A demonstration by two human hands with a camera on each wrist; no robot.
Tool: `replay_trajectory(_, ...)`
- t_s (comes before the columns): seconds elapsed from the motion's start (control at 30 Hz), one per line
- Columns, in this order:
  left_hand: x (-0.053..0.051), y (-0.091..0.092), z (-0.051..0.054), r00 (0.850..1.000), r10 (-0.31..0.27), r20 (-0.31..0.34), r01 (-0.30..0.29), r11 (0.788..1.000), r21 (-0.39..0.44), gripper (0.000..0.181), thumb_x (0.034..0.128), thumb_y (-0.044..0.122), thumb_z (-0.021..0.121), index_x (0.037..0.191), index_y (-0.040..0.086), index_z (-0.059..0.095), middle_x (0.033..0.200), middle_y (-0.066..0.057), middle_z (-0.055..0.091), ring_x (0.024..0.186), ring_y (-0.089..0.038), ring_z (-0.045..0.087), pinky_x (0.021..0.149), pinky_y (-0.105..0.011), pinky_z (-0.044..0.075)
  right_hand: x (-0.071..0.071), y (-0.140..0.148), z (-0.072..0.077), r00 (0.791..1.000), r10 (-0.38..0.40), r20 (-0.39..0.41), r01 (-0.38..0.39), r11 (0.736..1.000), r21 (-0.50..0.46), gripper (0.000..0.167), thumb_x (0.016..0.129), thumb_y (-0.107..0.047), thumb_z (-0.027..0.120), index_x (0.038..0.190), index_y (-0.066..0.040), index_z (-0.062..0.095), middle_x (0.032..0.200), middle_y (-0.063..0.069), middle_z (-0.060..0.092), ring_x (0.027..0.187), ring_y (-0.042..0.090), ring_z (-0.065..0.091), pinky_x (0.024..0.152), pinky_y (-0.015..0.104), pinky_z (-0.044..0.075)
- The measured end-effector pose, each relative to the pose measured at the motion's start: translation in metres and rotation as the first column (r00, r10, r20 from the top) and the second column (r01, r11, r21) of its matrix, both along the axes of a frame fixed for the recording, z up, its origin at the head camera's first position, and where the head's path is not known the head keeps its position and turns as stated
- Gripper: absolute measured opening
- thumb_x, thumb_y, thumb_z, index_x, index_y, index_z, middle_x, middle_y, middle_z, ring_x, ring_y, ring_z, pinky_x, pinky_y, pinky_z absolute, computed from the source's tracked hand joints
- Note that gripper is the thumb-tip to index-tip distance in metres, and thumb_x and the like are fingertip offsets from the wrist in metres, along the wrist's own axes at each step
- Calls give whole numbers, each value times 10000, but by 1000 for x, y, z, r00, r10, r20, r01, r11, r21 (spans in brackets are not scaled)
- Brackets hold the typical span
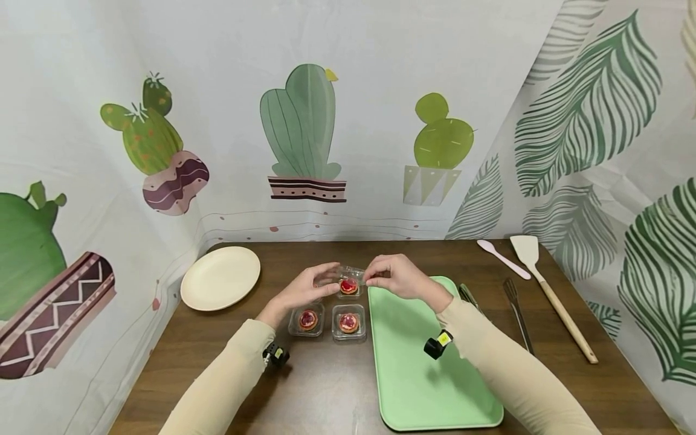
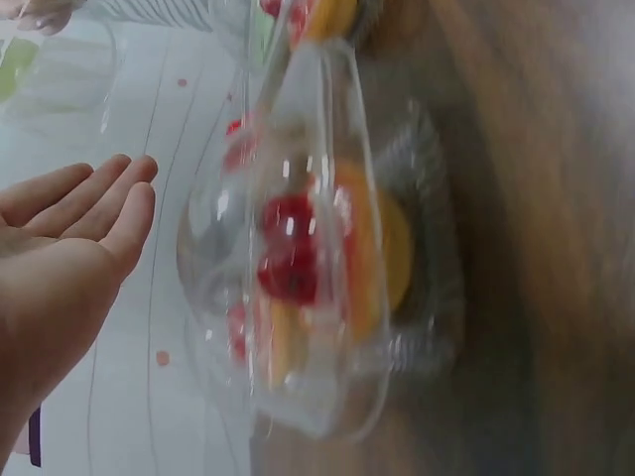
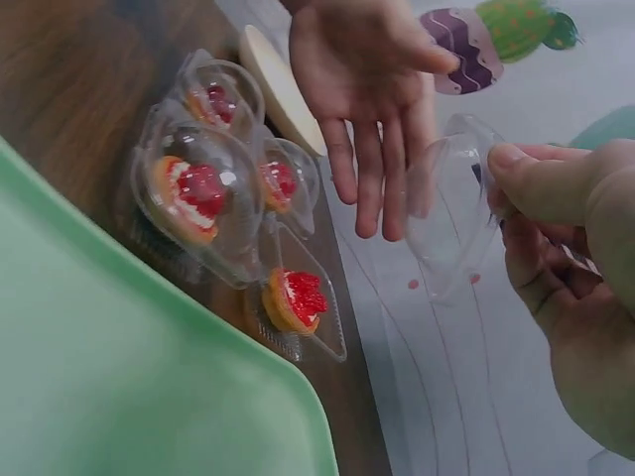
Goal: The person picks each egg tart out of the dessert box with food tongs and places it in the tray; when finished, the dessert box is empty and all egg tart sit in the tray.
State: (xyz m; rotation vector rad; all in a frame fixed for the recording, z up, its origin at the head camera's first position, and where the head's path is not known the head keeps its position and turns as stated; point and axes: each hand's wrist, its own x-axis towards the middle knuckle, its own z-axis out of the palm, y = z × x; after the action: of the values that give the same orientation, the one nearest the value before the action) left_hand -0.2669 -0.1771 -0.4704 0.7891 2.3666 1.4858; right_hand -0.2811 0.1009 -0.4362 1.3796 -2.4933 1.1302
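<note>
Right wrist view: the right hand [image 3: 600, 302] pinches the clear lid [image 3: 442, 218] with its fingers, by the uncovered tart [image 3: 296, 300], toward the table's [image 3: 79, 69] far edge. Left hand [image 3: 367, 89] is empty, fingers straight; a weak pinch may drop the lid onto the tart.

A cream plate [image 1: 220, 279] sits at the far left of the brown surface [image 1: 185, 368]. Right of the middle lies a light green tray [image 1: 413, 368]. Beyond it are a dark fork [image 1: 521, 315], a pale pink spoon [image 1: 503, 260] near the far edge, and a white-headed spatula [image 1: 556, 297] with a wooden handle. Behind hangs a white cloth [image 1: 370, 109] printed with cacti and leaves.
</note>
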Motion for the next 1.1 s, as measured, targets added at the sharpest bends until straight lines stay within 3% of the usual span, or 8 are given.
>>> replay_trajectory(0.13,4,4,-1,993,-39,109,25,992,123,645,965,200,611,1485,-39,314,1430,-248,480,1323,-376,474,1031,-363,479,7,-1,1,994,42,-102,-43,999,-8,85,842,-128,750,879,-204,755,912,-90,696,873,59,622,710,220,533)
replay_trajectory(0.23,6,7,-1,989,-70,132,46,984,173,678,958,200,624,1486,-63,288,1444,-258,459,1325,-408,459,1015,-329,489,12,-1,2,987,74,-141,-74,997,3,95,840,-108,750,881,-194,753,913,-79,688,883,71,604,708,215,526)
replay_trajectory(0.5,8,10,-5,991,-69,116,45,980,196,681,903,100,689,1453,-81,331,1409,-283,480,1307,-465,448,1098,-537,372,13,-2,-3,963,145,-227,-143,989,25,110,824,-76,751,886,-168,750,912,-55,686,884,96,592,739,218,528)
replay_trajectory(0.77,7,10,-7,998,-45,50,39,992,118,653,890,103,706,1429,-74,382,1369,-243,540,1272,-434,500,1062,-499,432,14,-2,-7,956,152,-250,-150,988,26,94,845,-108,743,915,-169,747,943,-44,687,903,98,594,746,224,535)
replay_trajectory(0.87,7,9,-6,999,-21,24,19,996,89,648,881,141,725,1425,-27,416,1358,-210,563,1258,-411,524,1045,-463,458,16,-1,-7,982,79,-174,-83,996,-14,169,836,-151,766,1003,-148,741,993,-16,683,888,120,614,736,258,545)
replay_trajectory(0.97,7,9,-4,1000,-5,15,4,997,81,647,870,162,739,1420,4,438,1349,-191,577,1251,-398,536,1039,-455,465,17,-1,-7,999,-32,13,33,996,-85,417,813,-222,796,1187,-81,678,1113,69,665,944,185,639,804,319,564)
replay_trajectory(1.03,8,9,-3,1000,0,16,-2,996,85,650,865,166,745,1418,10,441,1346,-186,580,1250,-397,537,1039,-467,462,17,-1,-10,981,-80,177,101,988,-117,599,808,-263,799,1317,-35,580,1228,138,623,1044,247,635,908,368,547)
replay_trajectory(1.1,9,10,-2,1000,5,17,-6,996,84,653,863,176,748,1418,16,444,1345,-177,583,1253,-386,539,1040,-471,460,16,-2,-13,942,-89,325,133,984,-118,739,820,-290,787,1416,2,460,1339,197,557,1169,308,591,1011,422,492)
